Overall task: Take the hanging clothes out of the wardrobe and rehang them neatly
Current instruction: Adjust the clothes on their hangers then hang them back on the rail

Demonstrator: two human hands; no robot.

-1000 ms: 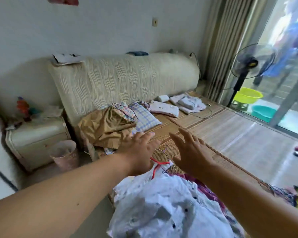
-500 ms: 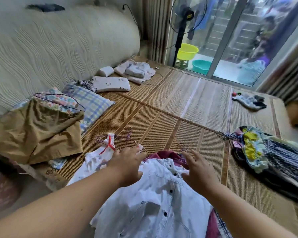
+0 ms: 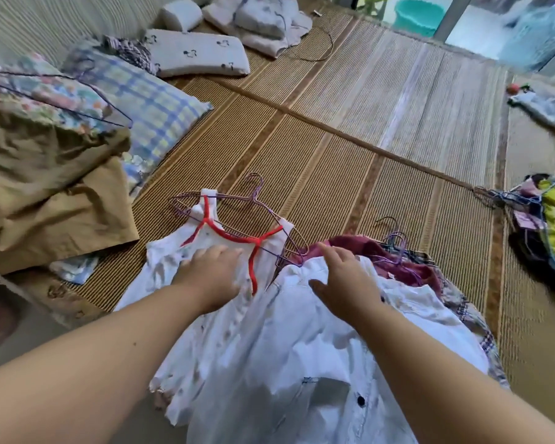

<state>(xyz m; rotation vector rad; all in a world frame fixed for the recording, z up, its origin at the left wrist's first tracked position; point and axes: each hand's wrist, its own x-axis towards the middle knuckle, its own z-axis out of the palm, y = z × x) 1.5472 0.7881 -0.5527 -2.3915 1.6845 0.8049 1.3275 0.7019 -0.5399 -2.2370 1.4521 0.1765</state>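
A pile of clothes on wire hangers lies on the bamboo mat [image 3: 334,149] in front of me. On top is a white button shirt [image 3: 302,354], with a maroon garment [image 3: 366,251] under it. Left of the shirt lies a white top with red trim [image 3: 186,251] on purple wire hangers [image 3: 247,193]. My left hand [image 3: 210,274] rests flat on the red-trimmed top with its fingers spread. Over the shirt's collar my right hand [image 3: 343,280] lies with straight fingers. Neither hand grips anything.
A brown garment [image 3: 45,187] on a hanger lies at the left over a checked pillow [image 3: 148,100]. Folded bedding [image 3: 260,20] and a white pillow [image 3: 199,52] sit at the back. Another heap of hangered clothes [image 3: 548,225] lies at the right edge.
The view has tilted down and moved closer to the pile. Both hands have come down from above the bed onto the clothes, the left settling on the red-trimmed top.
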